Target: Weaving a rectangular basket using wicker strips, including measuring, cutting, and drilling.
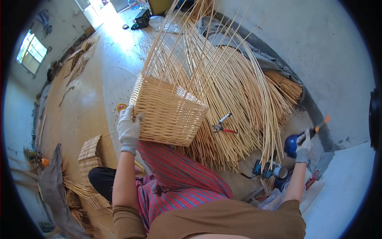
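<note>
A half-woven wicker basket (169,113) leans on my lap, its long bare stakes rising from the rim toward the far side. My left hand (128,129), in a pale work glove, grips the basket's left edge, thumb on the woven face. Out to the right, my gloved right hand (304,146) is closed around a slim black-and-orange tool (318,126), whose exact kind I cannot make out. Beside that hand is a round blue object (291,145). Red-and-white handled pruning shears (223,125) lie on the rods right of the basket.
A broad spread of peeled willow-like rods (234,91) covers the floor ahead and right, near the wall. Teal-and-black power tools (263,169) sit below my right hand. Woven mats (90,153) and a grey cloth (57,191) lie to the left. A yellow tape roll (121,107) is beside the basket.
</note>
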A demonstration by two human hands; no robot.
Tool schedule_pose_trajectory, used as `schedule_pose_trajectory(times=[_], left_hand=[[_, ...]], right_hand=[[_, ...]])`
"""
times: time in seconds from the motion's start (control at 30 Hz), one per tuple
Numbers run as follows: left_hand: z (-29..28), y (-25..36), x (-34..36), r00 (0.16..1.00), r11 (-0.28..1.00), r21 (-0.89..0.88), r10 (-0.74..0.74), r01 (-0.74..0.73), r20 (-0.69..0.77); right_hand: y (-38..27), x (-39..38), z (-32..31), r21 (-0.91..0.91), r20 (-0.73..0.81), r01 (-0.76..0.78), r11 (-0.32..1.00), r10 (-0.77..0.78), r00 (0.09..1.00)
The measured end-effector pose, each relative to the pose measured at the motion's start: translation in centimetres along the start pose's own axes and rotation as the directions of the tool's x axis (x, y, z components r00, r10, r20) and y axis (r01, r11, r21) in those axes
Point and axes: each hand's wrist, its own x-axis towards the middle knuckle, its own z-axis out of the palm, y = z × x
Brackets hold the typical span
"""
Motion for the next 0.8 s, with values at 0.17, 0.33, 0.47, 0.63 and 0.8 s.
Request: schedule_pose_trajectory(times=[0.17,0.33,0.47,0.63,0.8], left_hand=[[0.9,0.7,0.6,0.997,0.997,0.031,0.072,-0.071,-0.030],[0.9,0.1,0.6,0.997,0.993,0.101,0.061,-0.056,-0.050],[1.0,-0.6,0.2,0.998,0.996,0.076,0.052,-0.050,-0.026],[0.5,0.0,-0.3,1.000,0.997,0.076,-0.003,0.002,0.015],[0.4,-0.6,-0.5,1.000,0.999,0.036,-0.020,0.020,0.011]], right_hand=[[-4.4,-13.4,11.7,-0.432,0.406,0.001,0.902,0.194,0.893],[-2.3,-17.6,17.8,-0.341,0.547,-0.148,0.928,0.324,0.772],[1.3,-22.3,22.5,-0.286,0.643,-0.324,0.902,0.431,0.633],[4.0,-26.9,24.6,-0.372,0.702,-0.341,0.863,0.502,0.506],[2.6,-29.3,25.6,-0.369,0.790,-0.167,0.914,0.403,0.463]])
